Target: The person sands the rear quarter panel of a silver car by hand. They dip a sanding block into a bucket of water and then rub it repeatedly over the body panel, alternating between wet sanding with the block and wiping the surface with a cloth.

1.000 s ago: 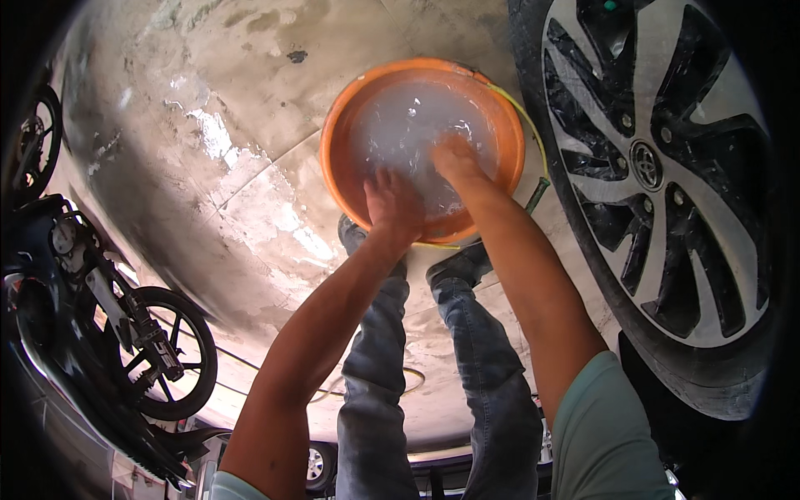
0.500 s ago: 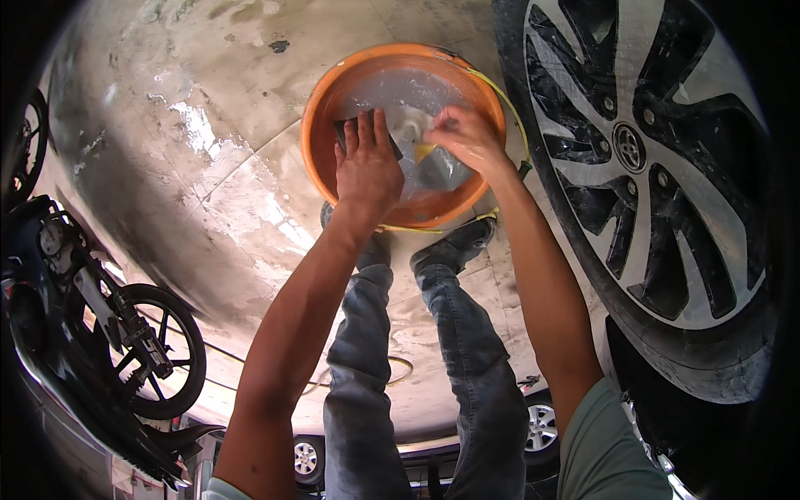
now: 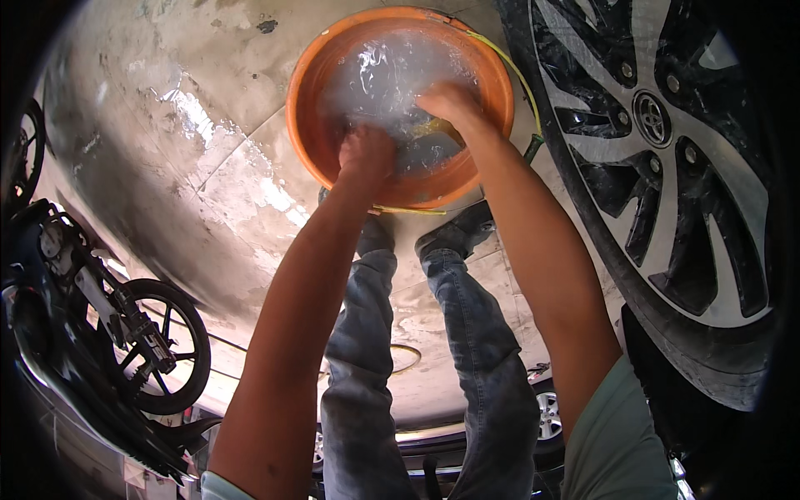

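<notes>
A round orange tub (image 3: 302, 125) of cloudy grey water (image 3: 392, 71) stands before my feet. Into its near left part dips my left hand (image 3: 367, 152), knuckles bent and fingers curled down into the water; whatever they hold is hidden. My right hand (image 3: 452, 104) is at the tub's right half, also closed, with its fingertips blurred at the water's surface. Between and just below the hands a yellowish piece (image 3: 431, 127) shows in the water, partly covered; its kind is unclear, and I cannot tell whether the right hand touches it. Foam and ripples break the surface.
A large car wheel (image 3: 658, 125) with a black and silver rim stands close on the right. A yellow-green hose (image 3: 517, 71) curves around the tub. At the left is a dark motorcycle (image 3: 75, 308). Wet patches (image 3: 196, 117) shine on the concrete floor.
My left hand, earlier flat with fingers spread on a dark flat pad, has curled down into the water, and the pad is no longer visible. My right hand has lowered to the surface.
</notes>
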`<state>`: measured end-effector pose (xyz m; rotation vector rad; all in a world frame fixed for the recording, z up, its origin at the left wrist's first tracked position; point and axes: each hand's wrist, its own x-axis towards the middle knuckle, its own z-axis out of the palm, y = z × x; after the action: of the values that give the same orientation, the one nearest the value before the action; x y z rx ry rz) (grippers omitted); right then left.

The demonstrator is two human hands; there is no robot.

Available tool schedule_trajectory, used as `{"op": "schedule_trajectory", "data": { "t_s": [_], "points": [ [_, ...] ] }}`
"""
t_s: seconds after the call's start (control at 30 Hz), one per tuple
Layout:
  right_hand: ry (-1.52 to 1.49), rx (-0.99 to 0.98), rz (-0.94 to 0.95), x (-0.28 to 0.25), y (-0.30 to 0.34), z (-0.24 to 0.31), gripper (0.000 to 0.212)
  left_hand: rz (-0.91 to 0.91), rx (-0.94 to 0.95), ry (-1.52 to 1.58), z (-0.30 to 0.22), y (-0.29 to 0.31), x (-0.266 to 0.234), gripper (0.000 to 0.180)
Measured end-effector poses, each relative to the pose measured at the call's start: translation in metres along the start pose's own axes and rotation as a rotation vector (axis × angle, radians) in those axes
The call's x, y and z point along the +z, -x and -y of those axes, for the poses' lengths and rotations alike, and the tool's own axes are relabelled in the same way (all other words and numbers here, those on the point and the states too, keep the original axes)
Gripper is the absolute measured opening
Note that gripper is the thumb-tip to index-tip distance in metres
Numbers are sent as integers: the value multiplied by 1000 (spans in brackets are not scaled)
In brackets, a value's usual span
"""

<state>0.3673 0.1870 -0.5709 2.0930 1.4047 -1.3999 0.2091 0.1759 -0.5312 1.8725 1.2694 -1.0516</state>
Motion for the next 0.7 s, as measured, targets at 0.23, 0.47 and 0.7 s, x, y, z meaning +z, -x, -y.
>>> {"op": "schedule_trajectory", "data": {
  "t_s": [0.23,0.47,0.7],
  "points": [
    [-904,252,361,-23,41,-14,42,-39,205,317,9,-3,3,33],
    [-1338,316,336,-21,47,-20,38,207,140,1120,21,-5,-23,47],
    [-975,206,54,-4,45,4,57,2,149,1035,28,3,-23,50]
  ]
}}
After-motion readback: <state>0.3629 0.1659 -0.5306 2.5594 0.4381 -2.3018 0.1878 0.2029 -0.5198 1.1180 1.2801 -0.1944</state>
